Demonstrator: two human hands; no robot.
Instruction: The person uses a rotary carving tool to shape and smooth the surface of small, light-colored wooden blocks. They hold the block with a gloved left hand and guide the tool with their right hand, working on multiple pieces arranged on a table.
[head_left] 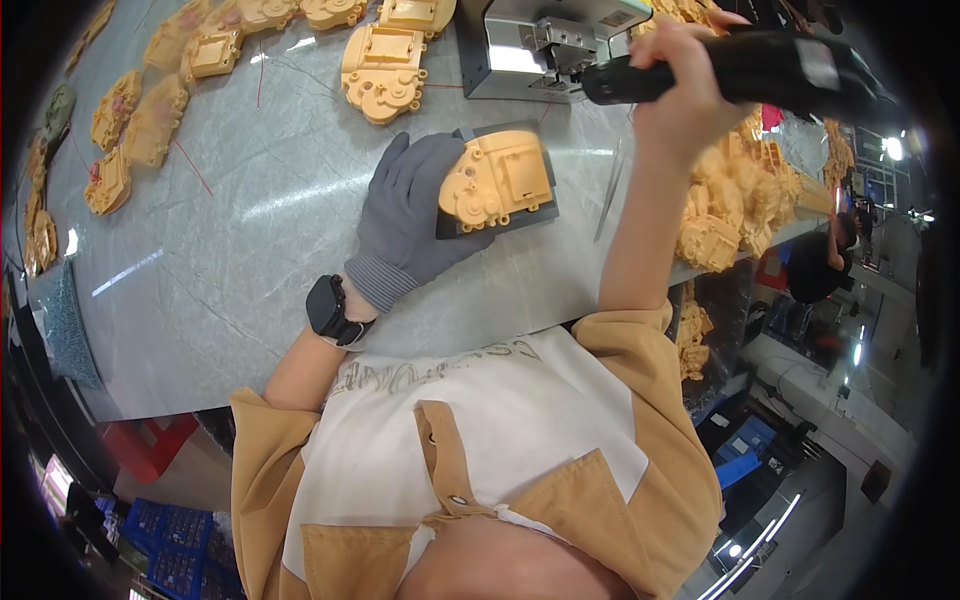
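Note:
My left hand (408,205), in a grey knit glove, spans the left side of a yellow-orange plastic housing (505,178) and the black holder (548,212) under it. Its fingers lie along the top edge, with the thumb by the lower edge. The housing lies in the holder on the table, its moulded round bosses and rectangular recess facing up. My bare right hand (688,85) is wrapped round a black electric screwdriver (770,72), raised and nearly level. Its tip end points left, close to the front of a grey screw feeder (512,58); the contact point cannot be made out.
Several more yellow housings (385,75) line the back and left of the grey table (270,300). A heap of yellow parts (735,200) fills the right side. Thin metal tweezers (608,195) lie right of the holder. A bag of dark granules (65,325) hangs at the left edge.

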